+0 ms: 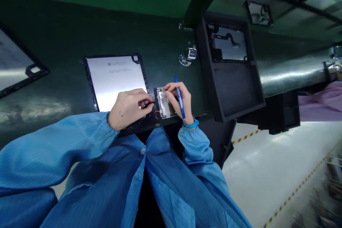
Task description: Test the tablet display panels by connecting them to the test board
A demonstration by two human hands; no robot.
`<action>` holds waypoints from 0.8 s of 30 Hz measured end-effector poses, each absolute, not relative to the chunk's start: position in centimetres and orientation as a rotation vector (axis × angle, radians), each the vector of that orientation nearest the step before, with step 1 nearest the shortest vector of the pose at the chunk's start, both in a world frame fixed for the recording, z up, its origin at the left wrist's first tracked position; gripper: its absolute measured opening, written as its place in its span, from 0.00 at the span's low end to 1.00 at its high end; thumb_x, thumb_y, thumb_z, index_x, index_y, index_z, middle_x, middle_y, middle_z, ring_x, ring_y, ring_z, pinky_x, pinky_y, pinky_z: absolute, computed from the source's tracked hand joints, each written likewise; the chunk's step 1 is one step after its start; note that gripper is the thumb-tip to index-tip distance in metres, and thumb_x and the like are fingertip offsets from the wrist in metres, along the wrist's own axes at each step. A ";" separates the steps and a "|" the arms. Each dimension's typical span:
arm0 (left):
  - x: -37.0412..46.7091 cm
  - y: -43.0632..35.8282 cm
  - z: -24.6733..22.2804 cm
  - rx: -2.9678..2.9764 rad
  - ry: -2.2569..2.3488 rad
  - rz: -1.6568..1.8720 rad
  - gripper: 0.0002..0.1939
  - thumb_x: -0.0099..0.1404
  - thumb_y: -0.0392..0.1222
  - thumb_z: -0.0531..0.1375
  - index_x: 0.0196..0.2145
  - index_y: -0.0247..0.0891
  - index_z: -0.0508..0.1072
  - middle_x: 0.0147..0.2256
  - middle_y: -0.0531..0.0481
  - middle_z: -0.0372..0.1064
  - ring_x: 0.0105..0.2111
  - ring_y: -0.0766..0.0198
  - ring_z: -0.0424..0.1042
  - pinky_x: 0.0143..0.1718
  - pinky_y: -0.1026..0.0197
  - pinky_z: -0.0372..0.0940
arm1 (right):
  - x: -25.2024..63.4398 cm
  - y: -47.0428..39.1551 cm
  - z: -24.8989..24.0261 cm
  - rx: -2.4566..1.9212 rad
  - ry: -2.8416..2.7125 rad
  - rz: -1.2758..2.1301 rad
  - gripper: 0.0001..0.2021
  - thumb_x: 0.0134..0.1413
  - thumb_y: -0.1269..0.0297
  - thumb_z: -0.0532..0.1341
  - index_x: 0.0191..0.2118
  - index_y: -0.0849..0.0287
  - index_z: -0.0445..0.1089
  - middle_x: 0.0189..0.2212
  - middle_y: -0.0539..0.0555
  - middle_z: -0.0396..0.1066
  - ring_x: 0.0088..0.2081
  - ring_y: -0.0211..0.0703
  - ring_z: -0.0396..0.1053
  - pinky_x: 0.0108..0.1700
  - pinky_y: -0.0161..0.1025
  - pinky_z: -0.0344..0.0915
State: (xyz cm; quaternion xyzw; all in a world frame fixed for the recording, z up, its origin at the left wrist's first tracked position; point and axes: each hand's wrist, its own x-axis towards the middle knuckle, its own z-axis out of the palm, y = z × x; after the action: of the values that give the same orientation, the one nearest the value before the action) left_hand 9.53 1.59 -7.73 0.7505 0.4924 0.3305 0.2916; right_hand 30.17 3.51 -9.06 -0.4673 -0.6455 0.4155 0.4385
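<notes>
Bench work with two bare hands, clock positions taken about the small open unit (165, 104), 12 toward the top of the view. At centre, near the close edge of the green desk (157, 39): the small open unit, black-framed, with a silvery interior and a thin red wire (157, 114) looped near its 7 o'clock corner. At 9 o'clock: the left hand (130, 108), closed in a pinch of thumb and fingers on a small black piece (149, 104), just beside the unit's frame; exact form of the piece too hidden to tell. At 3 o'clock: the right hand (181, 100), with a blue pen-shaped tool (180, 98) gripped aslant among the fingers, and thumb and fingertips at the unit's upper part. Around the right wrist, a blue band (191, 124).

Between 9 and 10 o'clock, partly behind the left hand: a silvery panel (117, 78) in a black frame. Farther out in the same direction: a second framed panel (12, 60), cut off by the view's border. At 1 o'clock: a chrome counter (190, 55), apart from both hands. Just past 2 o'clock: a black tray (239, 89), with a dark-edged panel (229, 44) lying in its 12 o'clock end.
</notes>
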 end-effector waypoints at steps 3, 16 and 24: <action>9.6 1.5 -8.3 1.994 1.330 0.870 0.09 0.64 0.43 0.61 0.29 0.39 0.79 0.27 0.51 0.76 0.24 0.66 0.70 0.29 0.62 0.67 | 30.2 3.5 -9.8 -1.208 -1.605 1.033 0.05 0.61 0.62 0.63 0.37 0.55 0.68 0.38 0.50 0.74 0.38 0.37 0.73 0.43 0.37 0.70; 9.6 1.3 -7.3 1.711 1.304 0.941 0.09 0.61 0.46 0.65 0.34 0.39 0.81 0.31 0.48 0.78 0.27 0.64 0.71 0.31 0.61 0.69 | 29.2 3.1 -8.7 -1.116 -1.745 1.201 0.13 0.56 0.60 0.66 0.31 0.55 0.60 0.29 0.45 0.69 0.27 0.32 0.64 0.33 0.33 0.63; 9.8 1.1 -7.8 1.994 1.383 0.845 0.06 0.61 0.41 0.62 0.33 0.39 0.79 0.29 0.51 0.76 0.25 0.65 0.71 0.30 0.62 0.67 | 29.9 3.5 -9.8 -1.324 -1.581 0.980 0.09 0.57 0.62 0.63 0.33 0.55 0.61 0.28 0.44 0.64 0.27 0.32 0.62 0.34 0.34 0.62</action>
State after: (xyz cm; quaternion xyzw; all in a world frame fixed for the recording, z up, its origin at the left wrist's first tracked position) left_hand 9.79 1.10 -7.78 0.7444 0.5164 0.3156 0.2820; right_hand 29.91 3.49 -9.80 -0.5272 -0.6298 0.3904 0.4159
